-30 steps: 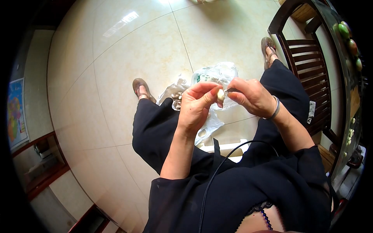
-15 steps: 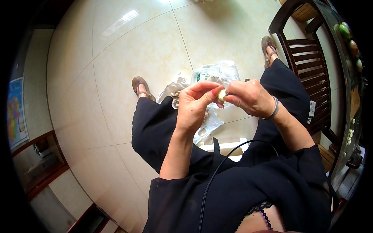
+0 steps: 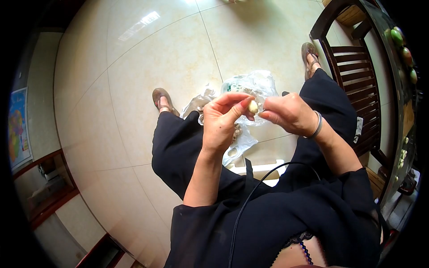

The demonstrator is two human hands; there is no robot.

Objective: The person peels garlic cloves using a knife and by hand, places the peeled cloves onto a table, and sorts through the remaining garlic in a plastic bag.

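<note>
Between the thumb and fingers of my left hand [image 3: 222, 118] is a pale, smooth garlic clove [image 3: 253, 106]. My right hand [image 3: 289, 114] is just to the right of the clove, with a narrow gap between them. Its fingers are pinched together, and whatever they may hold is too small to make out. Below the hands, a white plastic bag [image 3: 243, 144] lies on the floor between my feet, with whole garlic [image 3: 237, 133] partly showing in it. A clear plastic bag [image 3: 261, 81] spreads out just beyond.
On the right stands a dark slatted wooden chair [image 3: 356, 73] beside a table edge. Several peeled cloves [image 3: 402, 157] and some green and reddish fruits [image 3: 397, 36] rest there. A white container [image 3: 279, 166] sits under a black cable [image 3: 250, 196] crossing my lap.
My right hand has moved slightly right, away from the clove it was touching. More of the clove shows now, while my left hand keeps its hold almost in place.
</note>
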